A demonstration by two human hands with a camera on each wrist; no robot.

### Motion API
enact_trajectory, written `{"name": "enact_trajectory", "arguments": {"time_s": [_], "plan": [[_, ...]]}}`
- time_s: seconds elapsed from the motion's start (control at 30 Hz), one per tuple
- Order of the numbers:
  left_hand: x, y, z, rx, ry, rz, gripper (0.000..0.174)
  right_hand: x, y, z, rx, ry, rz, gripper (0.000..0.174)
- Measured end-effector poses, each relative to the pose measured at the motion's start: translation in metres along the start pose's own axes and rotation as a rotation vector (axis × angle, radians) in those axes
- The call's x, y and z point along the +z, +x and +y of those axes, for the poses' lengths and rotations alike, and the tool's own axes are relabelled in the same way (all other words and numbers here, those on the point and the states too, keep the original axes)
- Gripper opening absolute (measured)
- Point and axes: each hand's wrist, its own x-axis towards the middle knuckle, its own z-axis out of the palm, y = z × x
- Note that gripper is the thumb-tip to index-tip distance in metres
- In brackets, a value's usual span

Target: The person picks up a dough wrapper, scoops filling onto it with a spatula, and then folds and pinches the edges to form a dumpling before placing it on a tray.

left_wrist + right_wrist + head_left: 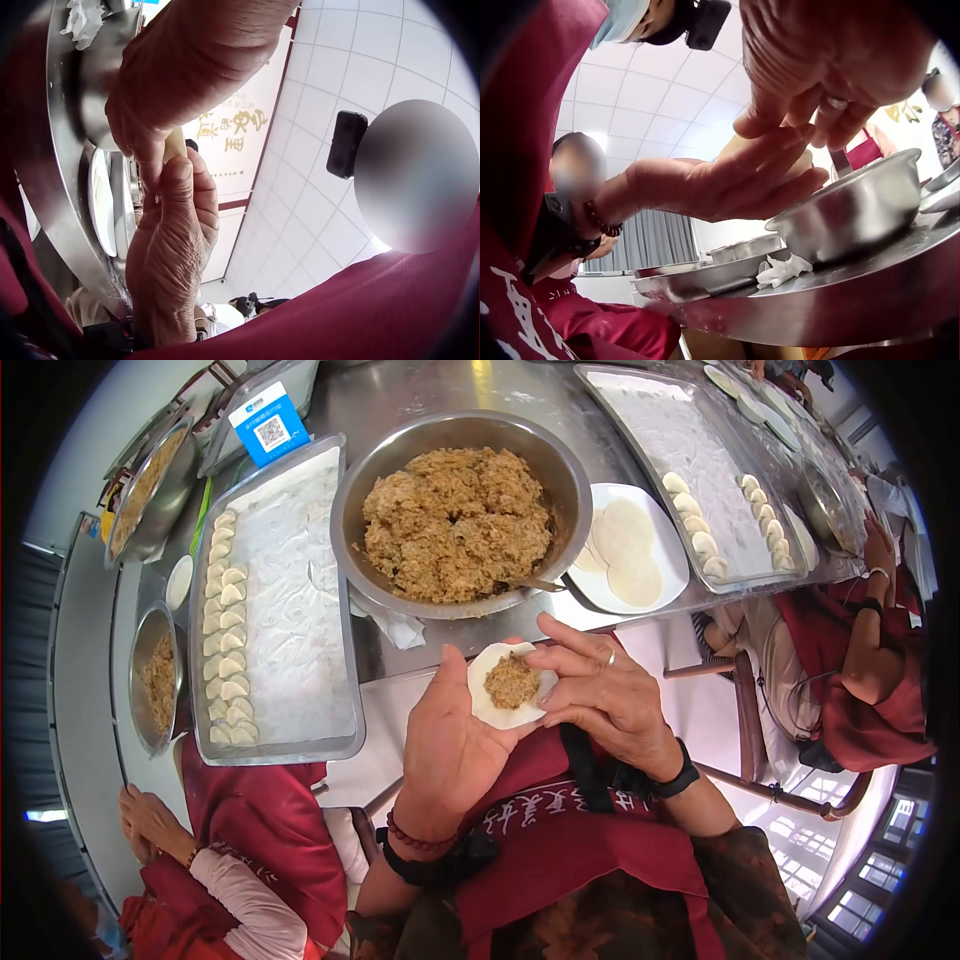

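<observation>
A round dumpling wrapper [484,705] with a mound of minced filling [511,681] in its middle lies across the fingers of my left hand [447,745]. That palm faces up, its thumb raised beside the wrapper; in the right wrist view the left fingers reach out nearly straight beneath. My right hand [618,702], a ring on one finger, pinches the wrapper's right edge. The left wrist view shows the right thumb against the pale edge of the wrapper [175,145]. Beyond both hands stands a large steel bowl [350,550] of filling with a utensil handle [535,584] at its rim.
Left of the bowl, a floured tray [300,590] bears rows of folded dumplings [230,615]. A white plate [665,560] of wrappers [625,545] sits to the right, near another dumpling tray [690,430]. Crumpled tissue [782,270] lies by the bowl. Other people sit on both sides.
</observation>
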Motion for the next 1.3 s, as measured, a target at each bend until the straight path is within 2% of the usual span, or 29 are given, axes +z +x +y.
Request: {"name": "enact_trajectory", "arguments": {"time_s": [0.1, 0.27, 0.4, 0.57, 0.8, 0.9, 1.0, 1.1, 1.2, 1.3], "plan": [[0.0, -0.001, -0.003, 0.02, 0.025, -0.015, 0.057, 0.001, 0.0, 0.003, -0.01, 0.005, 0.0, 0.011], [0.006, -0.006, -0.008, 0.066, 0.272, -0.063, 0.05, 0.003, 0.0, -0.001, 0.2, 0.152, 0.041, 0.008], [0.002, -0.005, -0.015, 0.093, 0.581, -0.106, 0.053, 0.005, -0.003, -0.002, 0.341, 0.364, 0.107, 0.01], [-0.003, -0.003, -0.022, 0.155, 0.736, -0.045, 0.051, 0.012, -0.003, 0.002, 0.354, 0.355, 0.154, 0.011], [-0.01, -0.001, -0.028, 0.214, 0.762, -0.013, 0.041, 0.022, -0.002, 0.003, 0.386, 0.444, 0.209, 0.013], [-0.009, -0.003, -0.03, 0.256, 0.693, 0.004, 0.041, 0.023, -0.002, 0.0, 0.422, 0.483, 0.222, 0.022], [-0.011, -0.004, -0.031, 0.34, 0.565, -0.004, 0.041, 0.018, 0.003, -0.02, 0.547, 0.546, 0.336, 0.033], [-0.009, -0.003, -0.031, 0.391, 0.506, -0.003, 0.042, 0.019, -0.004, -0.016, 0.711, 0.765, 0.301, 0.039], [-0.014, 0.0, -0.034, 0.424, 0.479, -0.02, 0.043, 0.016, -0.005, -0.015, 0.801, 0.976, 0.233, 0.035], [-0.013, 0.0, -0.036, 0.439, 0.476, -0.02, 0.043, 0.023, -0.005, -0.013, 0.822, 1.138, 0.293, 0.033]]}}
